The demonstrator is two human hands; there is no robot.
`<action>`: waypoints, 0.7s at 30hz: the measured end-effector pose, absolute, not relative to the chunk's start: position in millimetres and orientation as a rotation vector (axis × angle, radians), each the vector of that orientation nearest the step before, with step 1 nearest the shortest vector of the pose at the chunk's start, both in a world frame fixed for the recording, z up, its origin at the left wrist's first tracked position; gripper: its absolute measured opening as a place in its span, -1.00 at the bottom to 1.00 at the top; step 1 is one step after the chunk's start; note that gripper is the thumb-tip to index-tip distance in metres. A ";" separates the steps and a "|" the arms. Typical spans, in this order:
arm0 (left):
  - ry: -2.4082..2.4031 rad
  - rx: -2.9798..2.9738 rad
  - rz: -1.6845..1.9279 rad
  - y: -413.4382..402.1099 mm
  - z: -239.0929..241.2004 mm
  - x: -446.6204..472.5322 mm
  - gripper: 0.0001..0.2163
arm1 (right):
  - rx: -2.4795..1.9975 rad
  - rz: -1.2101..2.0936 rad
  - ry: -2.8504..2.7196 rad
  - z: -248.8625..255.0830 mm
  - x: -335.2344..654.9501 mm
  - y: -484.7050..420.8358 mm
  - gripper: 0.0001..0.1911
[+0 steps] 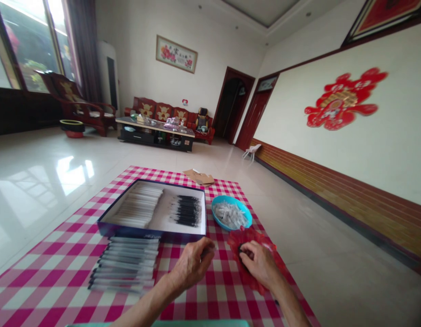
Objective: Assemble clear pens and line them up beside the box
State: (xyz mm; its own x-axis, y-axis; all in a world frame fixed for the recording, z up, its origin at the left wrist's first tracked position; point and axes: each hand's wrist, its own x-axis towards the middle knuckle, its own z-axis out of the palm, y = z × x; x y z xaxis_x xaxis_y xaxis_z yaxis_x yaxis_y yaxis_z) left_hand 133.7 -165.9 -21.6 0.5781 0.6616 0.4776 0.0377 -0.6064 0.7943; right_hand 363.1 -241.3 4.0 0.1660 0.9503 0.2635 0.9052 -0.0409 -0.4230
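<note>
My left hand [193,262] rests on the red-and-white checked cloth [60,272], fingers curled round a thin pen-like part whose tip shows by the thumb. My right hand [260,262] reaches into a red plastic bag [265,240] on the cloth and pinches small dark pieces. Left of my hands lies a row of several assembled clear pens [127,263]. Beyond them a shallow dark-blue box [152,231] holds pale pen barrels [137,206] and black refills [186,211]. A blue bowl [219,202] of small pale parts stands just beyond the bag.
The cloth is spread over a glossy tiled floor [43,181]. A flattened piece of cardboard [200,177] lies at its far edge. A low coffee table [156,131], red wooden sofa [162,111] and armchair [77,106] stand across the room. A small white stool [251,152] sits by the right wall.
</note>
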 end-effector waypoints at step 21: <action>0.468 1.349 0.709 -157.8 -10.4 131.9 -0.59 | -1.314 0.134 -1.657 -2.5 281.4 -239.1 -0.81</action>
State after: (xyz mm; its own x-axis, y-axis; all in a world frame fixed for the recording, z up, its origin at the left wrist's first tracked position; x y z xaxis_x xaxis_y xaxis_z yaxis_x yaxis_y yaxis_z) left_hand 131.9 -157.8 -10.4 0.7094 0.6987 0.0922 -0.1907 0.0644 0.9795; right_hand 281.4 -239.1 -2.5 0.0634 0.7915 0.6078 0.6838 0.4092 -0.6042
